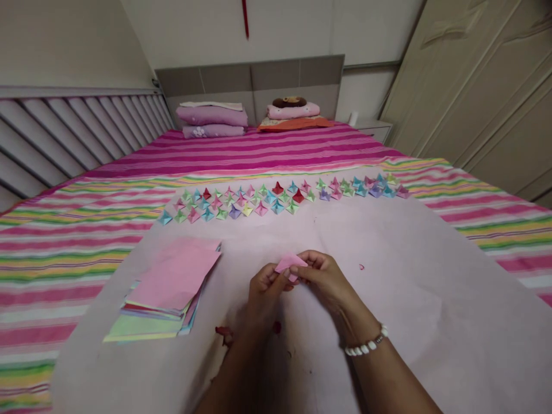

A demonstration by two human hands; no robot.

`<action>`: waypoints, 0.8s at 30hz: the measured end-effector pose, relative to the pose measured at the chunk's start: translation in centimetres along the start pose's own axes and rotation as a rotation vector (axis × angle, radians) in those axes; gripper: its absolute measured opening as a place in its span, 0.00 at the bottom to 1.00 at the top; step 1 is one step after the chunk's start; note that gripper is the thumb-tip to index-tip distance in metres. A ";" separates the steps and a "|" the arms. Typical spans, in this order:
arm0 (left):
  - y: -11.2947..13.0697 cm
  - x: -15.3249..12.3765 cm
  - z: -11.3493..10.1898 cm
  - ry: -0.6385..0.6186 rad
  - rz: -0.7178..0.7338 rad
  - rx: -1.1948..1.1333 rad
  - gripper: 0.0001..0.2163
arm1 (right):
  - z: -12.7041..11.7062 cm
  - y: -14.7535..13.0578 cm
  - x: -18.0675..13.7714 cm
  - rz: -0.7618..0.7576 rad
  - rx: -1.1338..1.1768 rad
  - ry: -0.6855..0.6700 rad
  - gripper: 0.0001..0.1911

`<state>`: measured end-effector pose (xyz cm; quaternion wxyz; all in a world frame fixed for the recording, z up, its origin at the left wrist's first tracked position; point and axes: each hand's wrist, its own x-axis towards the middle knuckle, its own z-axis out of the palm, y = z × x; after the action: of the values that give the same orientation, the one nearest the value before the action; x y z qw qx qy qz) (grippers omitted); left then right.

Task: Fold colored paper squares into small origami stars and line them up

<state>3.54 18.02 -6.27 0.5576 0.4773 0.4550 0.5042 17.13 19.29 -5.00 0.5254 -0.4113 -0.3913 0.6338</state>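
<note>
Between both hands is a small piece of folded pink paper [291, 263], held above the pale sheet [328, 236]. My left hand [266, 287] pinches its left side, thumb on the near face. My right hand [323, 273], with a white beaded bracelet on the wrist, grips the right side, its thumb close to the left one. The fingers behind the paper are partly hidden. Left of the hands lies a stack of coloured paper [175, 276], pink on top, with green, red and blue edges showing below.
Rows of small folded paper shapes [261, 208] in several colours line the sheet's far side. Red scraps [224, 333] lie near my left forearm, and a tiny pink scrap [361, 267] to the right. Beyond are a striped bedspread [267, 150], pillows [211, 115] and a headboard [224, 77].
</note>
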 end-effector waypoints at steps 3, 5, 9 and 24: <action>-0.2 0.0 0.0 0.011 0.012 0.021 0.12 | 0.0 -0.2 -0.1 0.011 -0.027 -0.014 0.13; -0.2 0.0 0.0 0.004 0.027 0.036 0.12 | 0.0 -0.2 -0.1 0.009 -0.012 -0.029 0.12; 0.2 -0.2 0.0 0.029 0.061 0.124 0.12 | 0.0 -0.3 -0.2 0.000 -0.014 -0.065 0.12; 0.3 -0.5 0.0 0.130 0.096 0.125 0.18 | -0.3 -0.5 -0.1 -0.001 -0.035 -0.026 0.11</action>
<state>3.42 17.58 -5.93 0.4713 0.4989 0.4973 0.5307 17.54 19.31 -4.64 0.5135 -0.4121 -0.4093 0.6316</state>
